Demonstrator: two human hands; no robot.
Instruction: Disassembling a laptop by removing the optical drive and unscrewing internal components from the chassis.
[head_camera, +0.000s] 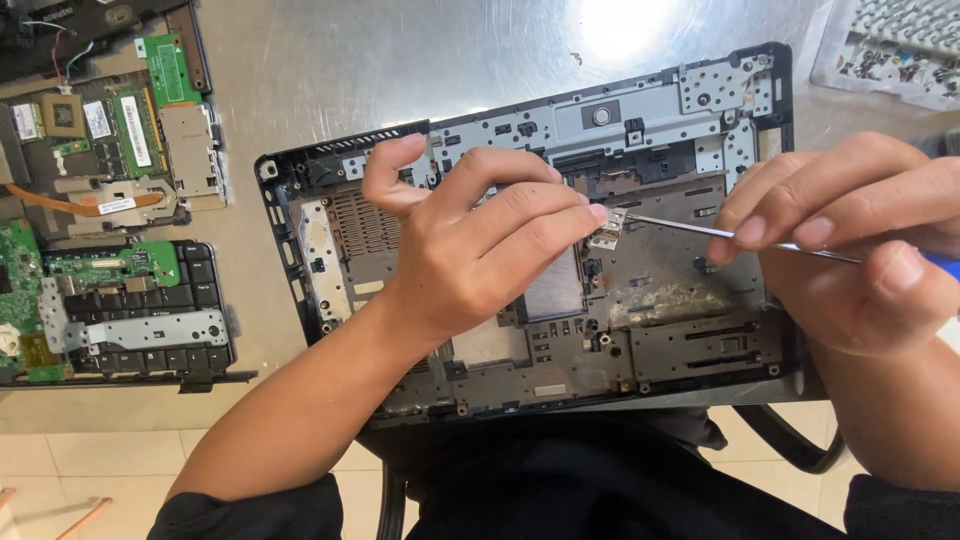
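A stripped black laptop base with a grey metal frame lies on the steel table, its near edge overhanging my lap. My left hand rests over its middle, fingertips pinching a small silver metal bracket. My right hand grips a thin screwdriver with a blue handle end, whose tip touches that bracket.
At the left lie a green motherboard with a copper heat pipe and another opened board assembly on a black frame. A clear parts tray with small screws sits at the far right. A tiled floor shows below the table edge.
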